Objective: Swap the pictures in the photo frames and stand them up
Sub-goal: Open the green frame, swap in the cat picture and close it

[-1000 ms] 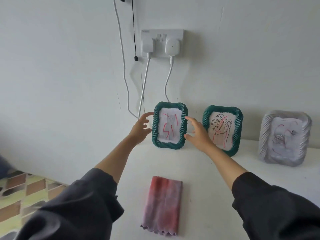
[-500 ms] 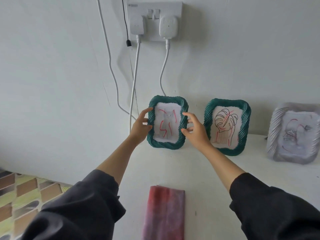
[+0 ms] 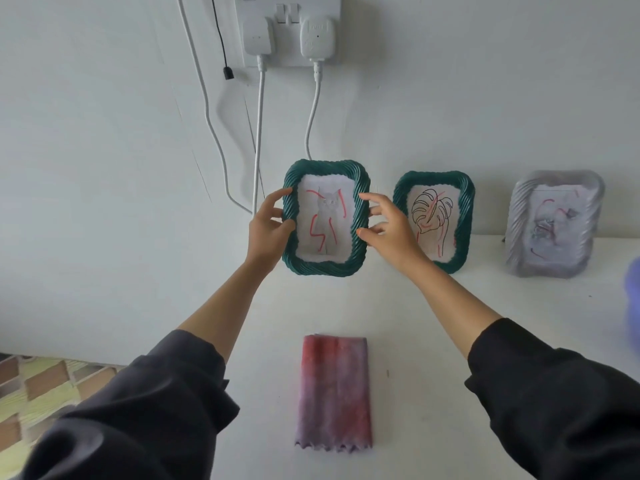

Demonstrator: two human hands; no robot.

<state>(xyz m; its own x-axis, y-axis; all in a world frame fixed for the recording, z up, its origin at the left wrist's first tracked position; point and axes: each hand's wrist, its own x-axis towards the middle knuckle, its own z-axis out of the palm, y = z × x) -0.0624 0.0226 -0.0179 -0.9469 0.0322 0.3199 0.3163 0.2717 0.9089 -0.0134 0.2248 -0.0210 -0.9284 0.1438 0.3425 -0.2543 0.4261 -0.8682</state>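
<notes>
Three frames stand upright on the white table (image 3: 450, 341) against the wall. The left green frame (image 3: 325, 168) holds a cat sketch with red strokes. My left hand (image 3: 268, 226) grips its left edge, thumb on the front. My right hand (image 3: 388, 225) is at its right edge with fingers spread, fingertips touching or nearly touching the rim. The middle green frame (image 3: 464, 216) shows a leaf drawing and is partly hidden by my right hand. A pale grey frame (image 3: 554, 226) with a faint drawing stands furthest right.
A folded pink-purple cloth (image 3: 334, 393) lies on the table near me. A wall socket (image 3: 287, 29) with two white plugs hangs above the frames, cables trailing down behind the left frame. A blurred blue object (image 3: 633, 299) sits at the right edge. Patterned floor shows lower left.
Both hands have closed in on the left green frame; the left hand now grips its edge. The view has moved closer and tilted down.
</notes>
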